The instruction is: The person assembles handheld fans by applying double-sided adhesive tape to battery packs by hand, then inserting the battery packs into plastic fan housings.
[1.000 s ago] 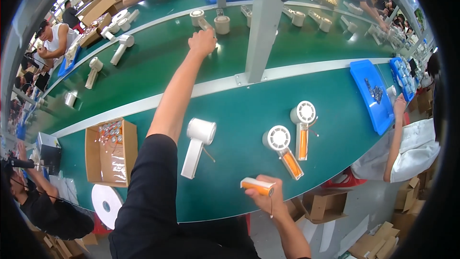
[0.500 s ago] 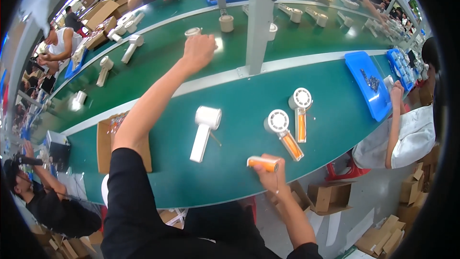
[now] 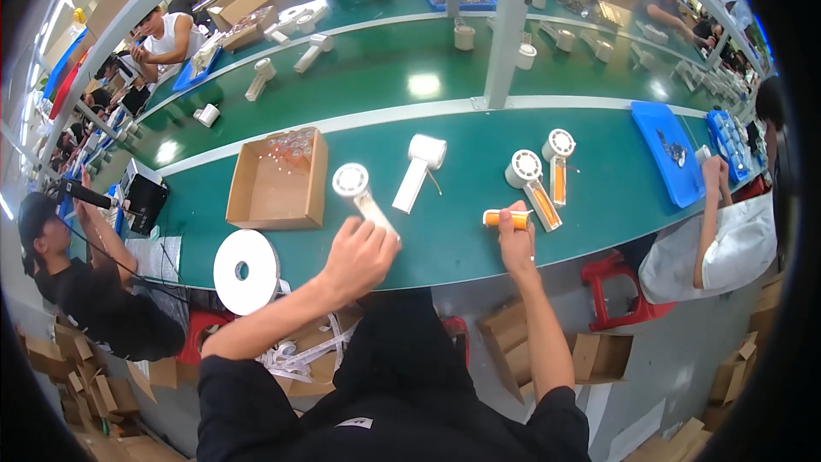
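My left hand [image 3: 363,255] is closed round the handle of a white handheld fan [image 3: 351,180], its round slotted head tilted up and its handle open along one side. In my right hand [image 3: 516,250], near the table's front edge, I grip an orange cylindrical battery [image 3: 505,219] with a pale end. Between the hands, farther back, lies another white fan [image 3: 427,152] with a thin wire beside its handle. To the right, two fans, a nearer one [image 3: 524,168] and a farther one [image 3: 560,145], lie with orange batteries in their open handles.
A cardboard box [image 3: 275,205] with small clear and reddish pieces stands left, behind a white tape roll [image 3: 246,271]. A blue tray [image 3: 666,162] is at right. Beyond a metal post [image 3: 510,26] runs a green belt [image 3: 376,77] carrying fan parts. People sit on both sides and across.
My left hand has come back from the belt to the table's near side, bringing a white fan. My right hand still holds the battery. The view has shifted, showing the cardboard box and tape roll.
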`<action>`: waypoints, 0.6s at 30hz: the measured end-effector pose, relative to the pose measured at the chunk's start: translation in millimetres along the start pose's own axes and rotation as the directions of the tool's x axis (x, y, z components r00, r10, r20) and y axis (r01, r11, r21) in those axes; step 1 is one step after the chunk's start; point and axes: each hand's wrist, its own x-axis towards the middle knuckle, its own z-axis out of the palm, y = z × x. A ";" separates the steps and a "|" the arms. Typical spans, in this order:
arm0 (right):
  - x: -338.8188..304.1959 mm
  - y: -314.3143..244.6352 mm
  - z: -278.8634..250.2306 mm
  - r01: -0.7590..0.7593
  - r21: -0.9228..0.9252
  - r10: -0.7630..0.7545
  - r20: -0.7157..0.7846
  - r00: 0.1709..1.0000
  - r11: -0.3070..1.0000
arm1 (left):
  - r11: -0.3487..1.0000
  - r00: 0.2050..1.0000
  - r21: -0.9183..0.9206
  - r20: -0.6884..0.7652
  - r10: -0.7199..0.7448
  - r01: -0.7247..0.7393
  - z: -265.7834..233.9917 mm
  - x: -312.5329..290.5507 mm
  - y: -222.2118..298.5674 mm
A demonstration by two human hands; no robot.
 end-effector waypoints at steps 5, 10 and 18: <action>-2.3 -13.9 10.8 0.065 -0.026 -0.066 -0.032 0.997 0.998 | 0.999 0.998 -0.039 0.056 -0.024 0.026 10.2 -45.0 15.2; -13.1 -8.7 -8.3 0.137 0.011 -0.137 -0.037 0.990 0.990 | 0.998 0.991 -0.050 0.131 -0.027 0.034 6.5 -46.8 12.7; 45.3 31.0 -183.9 0.058 0.173 0.041 -0.517 0.855 0.983 | 0.976 0.972 -0.152 0.151 0.181 -0.158 -13.9 44.1 5.8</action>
